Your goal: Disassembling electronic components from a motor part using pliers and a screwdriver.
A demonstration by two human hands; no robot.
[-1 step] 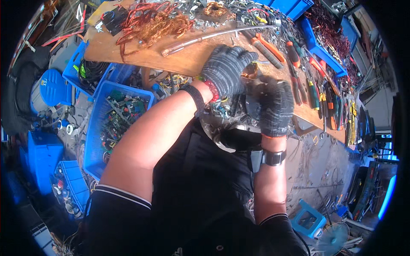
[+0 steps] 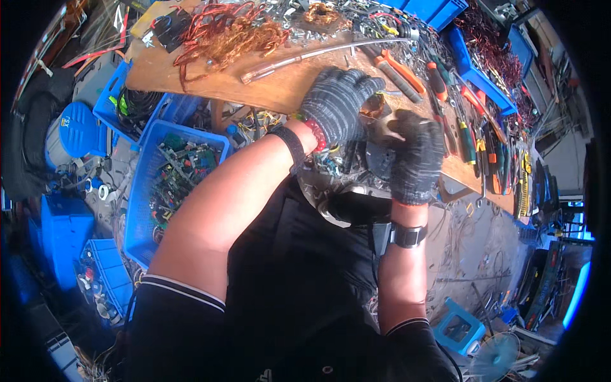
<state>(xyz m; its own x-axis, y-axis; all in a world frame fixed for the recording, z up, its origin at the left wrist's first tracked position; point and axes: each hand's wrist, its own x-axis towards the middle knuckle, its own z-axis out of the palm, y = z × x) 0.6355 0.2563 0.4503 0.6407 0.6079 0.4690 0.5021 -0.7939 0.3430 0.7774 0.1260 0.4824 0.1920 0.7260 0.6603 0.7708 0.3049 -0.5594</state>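
Left hand [image 2: 340, 105] and right hand [image 2: 417, 156] curl beside coil [image 2: 373, 106], table's [image 2: 159, 77] near edge; grips unclear; slipping could drop it.

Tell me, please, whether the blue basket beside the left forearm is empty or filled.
Not empty: green circuit boards lie heaped inside the blue basket; how deep they go, I cannot tell.

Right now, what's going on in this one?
At a wooden bench, the person's gloved left hand is curled close to a copper-coloured piece. The gloved right hand is just beside it, partly blurred; what it holds, if anything, is unclear. A long metal rod lies beyond the left hand, near a heap of copper-coloured wire. Hand tools lie to the right; a blue basket of circuit boards is to the left.
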